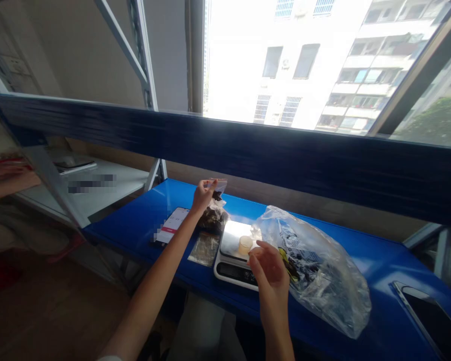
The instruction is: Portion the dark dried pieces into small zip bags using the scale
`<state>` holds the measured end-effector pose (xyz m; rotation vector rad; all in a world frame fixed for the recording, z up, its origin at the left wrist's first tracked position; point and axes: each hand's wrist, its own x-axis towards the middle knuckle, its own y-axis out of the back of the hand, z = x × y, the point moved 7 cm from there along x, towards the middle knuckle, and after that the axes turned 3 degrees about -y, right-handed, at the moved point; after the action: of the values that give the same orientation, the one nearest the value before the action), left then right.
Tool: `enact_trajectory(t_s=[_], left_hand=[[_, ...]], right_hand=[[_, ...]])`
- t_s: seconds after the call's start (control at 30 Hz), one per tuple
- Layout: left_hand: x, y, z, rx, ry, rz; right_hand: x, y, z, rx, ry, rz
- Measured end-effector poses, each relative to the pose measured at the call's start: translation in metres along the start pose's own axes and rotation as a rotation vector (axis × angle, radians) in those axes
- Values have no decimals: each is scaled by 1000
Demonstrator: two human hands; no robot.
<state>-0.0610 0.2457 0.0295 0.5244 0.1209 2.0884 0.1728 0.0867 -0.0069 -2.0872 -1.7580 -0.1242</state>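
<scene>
My left hand (202, 196) is raised over the back of the table, its fingers closed on the top of a small clear zip bag (220, 186) with dark bits in it. Below that sits a larger clear bag of dark pieces (214, 216). My right hand (273, 271) is in front of a white kitchen scale (229, 239), thumb and fingertips curled together close to a small pale cup (245, 244) on its plate. Whether they pinch anything is too small to make out. A flat clear bag (204, 248) lies left of the scale.
On the blue table (135, 225), a phone with a lit screen (172, 225) lies left and a dark-screened phone (430, 316) far right. A big clear plastic bag (334, 281) holds dark and yellow items. A blue beam (225, 145) crosses ahead. Another person's hand (15, 176) is at left.
</scene>
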Motion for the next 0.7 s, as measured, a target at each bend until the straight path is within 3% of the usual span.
enact_trajectory(t_s=[0.23, 0.43, 0.57, 0.7], left_hand=[[10, -24, -31, 363, 12, -57], [4, -22, -10, 483, -205, -39], [-6, -29, -4, 490, -379, -196], [-13, -38, -23, 498, -403, -323]], right_hand=[[-2, -9, -2, 10, -40, -49], [-3, -11, -1, -58, -25, -88], [-1, -13, 2, -114, -1, -171], [0, -16, 0, -154, 20, -215]])
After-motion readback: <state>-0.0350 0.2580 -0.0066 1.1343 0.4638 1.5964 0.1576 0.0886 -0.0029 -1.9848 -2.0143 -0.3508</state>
